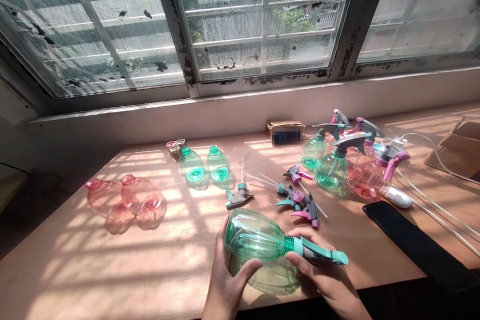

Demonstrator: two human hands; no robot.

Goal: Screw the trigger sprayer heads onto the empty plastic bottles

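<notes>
Low over the front of the table, a clear green spray bottle (257, 235) lies sideways between my hands. My left hand (228, 280) wraps round the bottle's base end, thumb on its near side. At the neck, my right hand (318, 270) grips the teal collar of the trigger sprayer (318, 251), which points right; some of its fingers are hidden behind. Just beyond the bottle lies a loose grey and teal spray head (239, 197). Several more loose heads (300, 200), teal and pink, with thin tubes, lie to its right.
Two green bottles (192, 165) and two pink bottles (144, 197) stand without heads at left. Several spray bottles with heads (332, 170) cluster at right, near a white mouse (399, 196), cables and a black phone (416, 240). Cardboard boxes (457, 147) sit behind, below the window.
</notes>
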